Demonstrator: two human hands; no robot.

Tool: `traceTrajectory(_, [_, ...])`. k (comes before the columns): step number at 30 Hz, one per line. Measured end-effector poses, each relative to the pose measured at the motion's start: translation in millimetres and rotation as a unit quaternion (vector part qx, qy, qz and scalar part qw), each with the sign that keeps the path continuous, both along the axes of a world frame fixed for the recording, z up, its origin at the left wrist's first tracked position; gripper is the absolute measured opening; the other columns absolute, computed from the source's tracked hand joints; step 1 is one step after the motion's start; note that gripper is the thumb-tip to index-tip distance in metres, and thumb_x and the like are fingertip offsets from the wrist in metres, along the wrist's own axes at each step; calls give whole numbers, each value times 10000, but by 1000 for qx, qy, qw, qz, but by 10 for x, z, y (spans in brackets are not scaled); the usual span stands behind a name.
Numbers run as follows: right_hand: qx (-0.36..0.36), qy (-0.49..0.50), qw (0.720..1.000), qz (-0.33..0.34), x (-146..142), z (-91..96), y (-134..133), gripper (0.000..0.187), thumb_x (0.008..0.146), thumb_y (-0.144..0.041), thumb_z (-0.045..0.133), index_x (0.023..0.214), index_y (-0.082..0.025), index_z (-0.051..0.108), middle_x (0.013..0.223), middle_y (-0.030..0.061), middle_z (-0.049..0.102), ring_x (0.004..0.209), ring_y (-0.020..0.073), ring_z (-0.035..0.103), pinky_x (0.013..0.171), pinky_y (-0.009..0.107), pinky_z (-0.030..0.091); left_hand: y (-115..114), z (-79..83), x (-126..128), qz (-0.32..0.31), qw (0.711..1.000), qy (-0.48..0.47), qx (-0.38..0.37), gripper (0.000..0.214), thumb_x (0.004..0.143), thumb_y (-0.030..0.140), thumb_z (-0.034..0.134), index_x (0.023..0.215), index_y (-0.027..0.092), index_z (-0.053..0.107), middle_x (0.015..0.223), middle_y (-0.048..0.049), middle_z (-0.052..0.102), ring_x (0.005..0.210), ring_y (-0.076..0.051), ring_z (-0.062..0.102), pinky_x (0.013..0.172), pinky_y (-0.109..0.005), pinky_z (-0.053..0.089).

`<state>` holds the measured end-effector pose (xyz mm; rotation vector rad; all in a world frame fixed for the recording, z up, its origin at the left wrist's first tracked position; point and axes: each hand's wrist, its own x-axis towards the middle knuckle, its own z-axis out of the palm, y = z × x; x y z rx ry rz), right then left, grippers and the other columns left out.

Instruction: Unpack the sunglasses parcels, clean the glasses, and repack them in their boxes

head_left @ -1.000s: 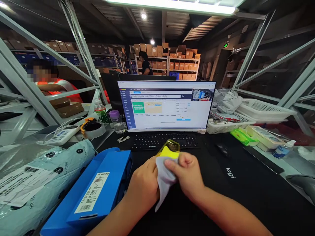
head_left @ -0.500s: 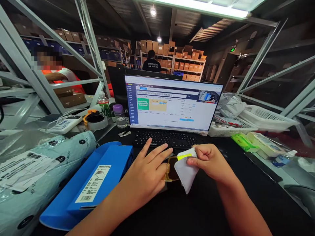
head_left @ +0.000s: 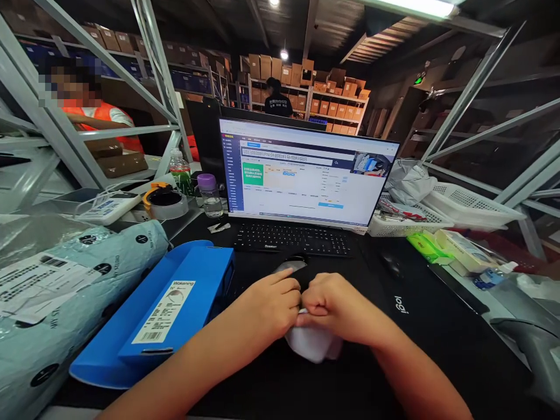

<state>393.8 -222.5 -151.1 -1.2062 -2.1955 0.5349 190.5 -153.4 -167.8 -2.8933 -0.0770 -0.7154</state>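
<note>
My left hand point(head_left: 273, 303) is closed at the middle of the desk. Just beyond its fingers pokes out part of a pair of tinted glasses point(head_left: 289, 266), mostly hidden by the hand. My right hand point(head_left: 332, 306) is a fist pressed on a white cloth point(head_left: 312, 344), which hangs below both hands. The two hands almost touch, and what lies between their fingers is covered. To the left is a blue box point(head_left: 184, 303) with a white printed label and a raised flap.
A keyboard point(head_left: 289, 238) and monitor point(head_left: 301, 169) stand ahead. At left are a wrapped parcel point(head_left: 87, 280), a tape roll point(head_left: 166, 201) and a purple-lidded bottle point(head_left: 210, 195). On the right are a mouse point(head_left: 391, 265), a scanner point(head_left: 529, 344) and white baskets point(head_left: 472, 204). Two people are beyond.
My right hand has moved left and slightly down with the cloth, up against my left hand. The left hand's spread fingers have curled in, and the glasses are now mostly covered.
</note>
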Motion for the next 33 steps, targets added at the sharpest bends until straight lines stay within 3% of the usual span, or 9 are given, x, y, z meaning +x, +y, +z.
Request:
traceTrajectory(3, [-38,47,997,-42,-171,-148,16,542,861,-265,720,561,-200,274,550,-86,279,541,92,220,506,270,174,66,-38,-6,-2,1000,7,0,197,841,71,694,933,244,710,912,28,754,1055,-169,668,1158,-395,434])
traceTrajectory(6, [-104,78,991,-16,-175,-199,49,564,770,-252,798,579,-204,269,565,-97,261,552,84,201,478,255,144,127,-8,-61,-3,1000,17,-18,121,810,138,758,850,241,709,858,46,746,1077,-174,672,1202,-411,379])
traceTrajectory(9, [-128,106,984,60,-57,-154,106,608,761,-304,806,576,-214,233,578,-95,222,561,87,189,483,254,144,136,68,-133,8,999,-1,-51,98,823,228,772,774,239,689,808,67,728,1074,-158,683,1237,-409,320])
traceTrajectory(13, [-160,109,970,149,195,-40,177,632,819,-438,751,537,-228,227,549,-88,237,540,95,210,485,261,180,72,150,-180,11,997,-44,-70,92,830,269,776,879,239,706,917,57,764,1090,-152,686,1246,-404,307])
traceTrajectory(19, [-177,77,971,144,487,46,194,647,805,-428,765,505,-227,228,522,-81,278,530,99,234,501,264,211,33,139,-152,-3,994,-54,-93,221,800,251,800,987,222,685,986,25,775,1091,-187,693,1227,-453,343])
traceTrajectory(26, [-125,157,975,98,454,59,185,635,856,-378,734,568,-237,185,565,-82,205,535,89,187,485,257,168,108,213,-218,22,992,-90,-89,77,854,162,689,915,210,686,954,12,765,1064,-189,701,1180,-453,414])
traceTrajectory(28, [-110,141,979,99,388,74,160,619,866,-351,728,577,-231,194,566,-83,215,533,86,193,488,256,167,106,210,-202,21,994,-69,-84,57,854,152,691,878,202,678,918,15,756,1065,-183,693,1181,-425,419])
traceTrajectory(31, [-90,57,989,105,203,66,76,582,844,-258,751,559,-207,246,550,-87,269,526,77,228,501,252,179,69,86,-86,-12,998,-24,-55,64,852,155,711,832,206,677,863,29,746,1031,-174,686,1197,-408,405])
traceTrajectory(33, [-70,24,995,71,33,28,10,557,780,-155,776,536,-191,277,533,-97,267,516,69,219,502,254,167,39,-42,7,-40,998,-35,-14,123,870,136,689,773,209,671,776,47,731,900,-158,694,1173,-394,435])
